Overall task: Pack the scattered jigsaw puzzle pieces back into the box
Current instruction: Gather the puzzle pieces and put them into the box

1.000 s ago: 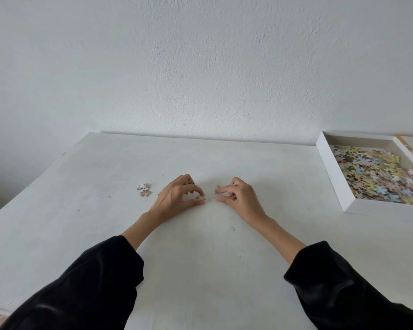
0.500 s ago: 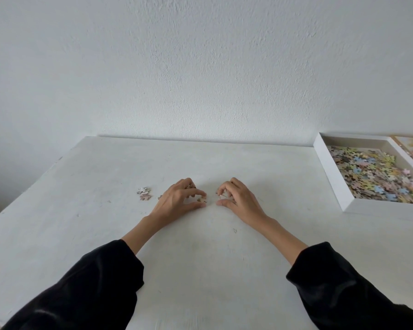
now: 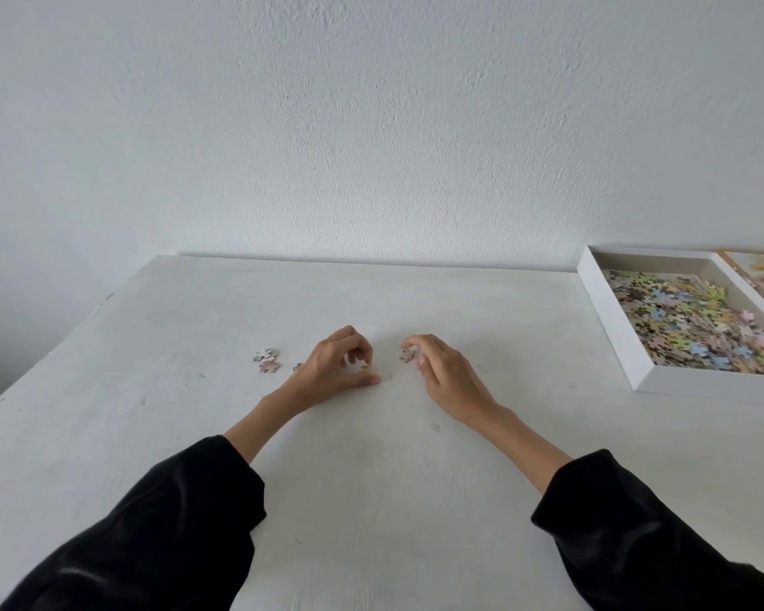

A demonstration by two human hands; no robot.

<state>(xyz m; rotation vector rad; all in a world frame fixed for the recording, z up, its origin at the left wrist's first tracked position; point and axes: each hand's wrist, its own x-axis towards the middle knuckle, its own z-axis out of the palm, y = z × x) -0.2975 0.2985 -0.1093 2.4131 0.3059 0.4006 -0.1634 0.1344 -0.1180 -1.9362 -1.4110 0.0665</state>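
Your right hand (image 3: 442, 372) pinches one puzzle piece (image 3: 409, 355); your left hand (image 3: 331, 368) curls over a second piece (image 3: 365, 368), grip unclear. Three loose pieces (image 3: 269, 367) lie beside it; one box (image 3: 614, 310) sits right.

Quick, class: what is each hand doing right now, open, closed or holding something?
Left hand: curled round a pale piece on the table; grip cannot be told.
Right hand: pinching a grey piece.
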